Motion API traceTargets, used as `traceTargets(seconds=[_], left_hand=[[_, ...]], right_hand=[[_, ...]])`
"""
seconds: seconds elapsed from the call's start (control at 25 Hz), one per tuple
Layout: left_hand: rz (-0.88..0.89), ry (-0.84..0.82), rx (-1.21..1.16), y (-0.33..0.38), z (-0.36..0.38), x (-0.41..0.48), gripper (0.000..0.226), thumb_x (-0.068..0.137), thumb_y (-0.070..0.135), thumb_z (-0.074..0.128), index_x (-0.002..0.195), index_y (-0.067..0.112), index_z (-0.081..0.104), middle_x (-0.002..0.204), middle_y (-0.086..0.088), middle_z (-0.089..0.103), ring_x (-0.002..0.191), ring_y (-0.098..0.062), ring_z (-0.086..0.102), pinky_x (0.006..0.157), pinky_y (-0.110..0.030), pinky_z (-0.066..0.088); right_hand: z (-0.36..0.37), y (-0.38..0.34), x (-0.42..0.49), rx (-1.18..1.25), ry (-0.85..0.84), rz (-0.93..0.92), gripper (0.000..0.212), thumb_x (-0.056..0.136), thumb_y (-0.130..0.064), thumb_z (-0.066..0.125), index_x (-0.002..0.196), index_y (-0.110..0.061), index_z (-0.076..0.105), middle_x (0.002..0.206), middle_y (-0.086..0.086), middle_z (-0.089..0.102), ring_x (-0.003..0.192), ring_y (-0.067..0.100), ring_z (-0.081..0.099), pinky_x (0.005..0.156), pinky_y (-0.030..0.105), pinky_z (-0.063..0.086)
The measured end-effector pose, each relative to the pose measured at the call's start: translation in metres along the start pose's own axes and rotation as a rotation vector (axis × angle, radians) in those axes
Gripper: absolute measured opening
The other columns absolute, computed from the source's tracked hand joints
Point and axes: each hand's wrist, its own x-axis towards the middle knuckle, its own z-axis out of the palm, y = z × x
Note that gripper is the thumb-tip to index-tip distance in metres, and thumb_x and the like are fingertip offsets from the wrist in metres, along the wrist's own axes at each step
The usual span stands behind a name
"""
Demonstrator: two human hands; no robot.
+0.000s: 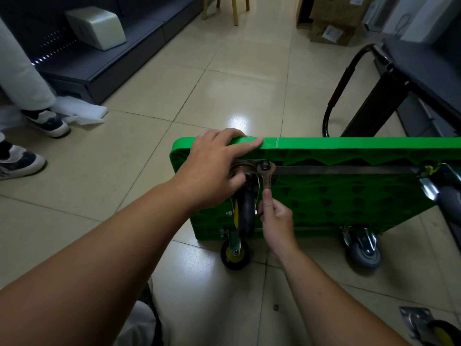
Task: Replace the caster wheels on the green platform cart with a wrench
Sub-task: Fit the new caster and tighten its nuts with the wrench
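Floor: glossy beige tiles [139, 151], head view. The green platform cart [349, 196] stands on its long edge on the tiles, with its ribbed underside toward the camera. A black handle [341, 88] shows behind its top rim.

Left hand [214, 168]: the arm reaches in from the lower left, palm down over the cart's upper left corner. The index finger lies straight along the top rim and the other fingers curl over it. The thumb tucks down against the upper yellow-hub caster [243, 211], so the hand is grasping the cart's edge.

Right hand [274, 218]: the arm comes up from the lower right. The fingers are clenched round the shank of 1 wrench [266, 178], thumb laid straight up along it. The wrench stands near vertical, with its head on a bolt [265, 166] at the corner of that caster's plate.

Count:
- Casters on the cart: 4.
  - Left end: 2 with yellow hubs, the upper one and the lower yellow-hub caster [234, 253], which touches the floor.
  - Right end: 2 grey, the lower grey caster [364, 253] and the upper grey caster [449, 198], which is cut by the frame edge.
- Loose caster [429, 328] on the tiles at lower right: 1.
- Small round fastener [275, 307] on the tiles: 1. It is too small to tell whether it is a nut or a washer.
- Another person's shoes [50, 122] at left: 2.
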Motion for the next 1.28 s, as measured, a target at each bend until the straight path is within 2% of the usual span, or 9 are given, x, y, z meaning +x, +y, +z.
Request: traceTargets(seconds=[0.12, 0.28, 0.36, 0.48, 0.56, 0.64, 0.96, 1.12, 1.28], left_hand=[[-0.008, -0.023, -0.022, -0.001, -0.003, 0.001, 0.066, 0.094, 0.033, 0.062, 0.153, 0.046, 0.035, 0.147, 0.005, 0.043, 0.133, -0.02, 0.035, 0.111, -0.035, 0.019], [-0.013, -0.031, -0.041, -0.001, -0.004, 0.002, 0.065, 0.094, 0.031, 0.061, 0.152, 0.046, 0.036, 0.145, 0.005, 0.043, 0.13, -0.02, 0.035, 0.109, -0.032, 0.018], [-0.018, -0.035, -0.051, -0.001, -0.004, 0.002, 0.065, 0.094, 0.031, 0.061, 0.152, 0.046, 0.036, 0.144, 0.005, 0.044, 0.13, -0.021, 0.036, 0.109, -0.034, 0.02], [-0.024, -0.052, -0.055, 0.002, -0.005, 0.001, 0.065, 0.094, 0.032, 0.06, 0.153, 0.045, 0.036, 0.145, 0.004, 0.044, 0.131, -0.022, 0.036, 0.112, -0.036, 0.02], [-0.021, -0.057, -0.066, 0.002, -0.005, 0.001, 0.065, 0.094, 0.032, 0.06, 0.153, 0.045, 0.036, 0.146, 0.003, 0.044, 0.133, -0.022, 0.036, 0.114, -0.037, 0.02], [-0.021, -0.054, -0.065, 0.002, -0.006, 0.001, 0.064, 0.095, 0.032, 0.06, 0.153, 0.045, 0.036, 0.146, 0.003, 0.044, 0.133, -0.022, 0.035, 0.114, -0.037, 0.019], [-0.029, -0.044, -0.075, 0.001, -0.004, 0.002, 0.063, 0.095, 0.031, 0.059, 0.152, 0.046, 0.037, 0.146, 0.005, 0.043, 0.132, -0.021, 0.035, 0.113, -0.034, 0.018], [-0.028, -0.032, -0.074, 0.001, -0.001, 0.003, 0.063, 0.094, 0.032, 0.06, 0.152, 0.046, 0.038, 0.145, 0.005, 0.044, 0.131, -0.02, 0.036, 0.113, -0.035, 0.019], [-0.03, -0.027, -0.064, 0.0, -0.001, 0.002, 0.063, 0.094, 0.031, 0.06, 0.152, 0.045, 0.038, 0.145, 0.005, 0.044, 0.131, -0.021, 0.035, 0.113, -0.035, 0.019]], right_hand=[[-0.032, 0.021, -0.007, -0.189, -0.105, 0.046, 0.058, 0.095, -0.06, 0.042, 0.062, -0.013, 0.047, 0.051, -0.005, 0.035, 0.046, 0.01, 0.034, 0.046, 0.023, 0.029], [-0.109, 0.048, -0.018, -0.918, -0.062, -0.056, 0.078, 0.074, -0.085, 0.031, 0.059, -0.012, 0.056, 0.048, -0.002, 0.049, 0.051, 0.02, 0.055, 0.053, 0.033, 0.04], [-0.135, 0.01, -0.007, -1.165, -0.009, -0.241, 0.068, 0.078, -0.082, 0.034, 0.07, -0.019, 0.061, 0.054, -0.001, 0.057, 0.06, 0.027, 0.061, 0.052, 0.033, 0.043], [-0.138, -0.088, 0.01, -1.342, 0.062, -0.648, 0.042, 0.088, -0.064, 0.052, 0.083, -0.022, 0.052, 0.057, -0.002, 0.05, 0.06, 0.025, 0.049, 0.052, 0.027, 0.03], [-0.131, -0.141, 0.019, -1.442, 0.096, -0.919, 0.043, 0.087, -0.061, 0.052, 0.084, -0.018, 0.053, 0.056, 0.001, 0.054, 0.056, 0.02, 0.042, 0.055, 0.025, 0.022], [-0.124, -0.171, 0.028, -1.582, 0.052, -0.998, 0.048, 0.087, -0.065, 0.044, 0.086, -0.018, 0.053, 0.06, 0.003, 0.062, 0.054, 0.019, 0.042, 0.06, 0.029, 0.031], [-0.119, -0.192, 0.048, -1.7, -0.101, -0.994, 0.061, 0.078, -0.079, 0.018, 0.087, -0.025, 0.045, 0.07, -0.001, 0.069, 0.062, 0.02, 0.051, 0.075, 0.034, 0.046], [-0.103, -0.186, 0.041, -1.757, -0.101, -1.046, 0.053, 0.088, -0.071, 0.035, 0.093, -0.02, 0.047, 0.077, 0.003, 0.069, 0.064, 0.021, 0.056, 0.072, 0.03, 0.033], [-0.103, -0.168, 0.039, -1.679, 0.007, -1.008, 0.051, 0.089, -0.065, 0.037, 0.09, -0.016, 0.05, 0.07, 0.007, 0.066, 0.054, 0.02, 0.043, 0.071, 0.034, 0.034]])
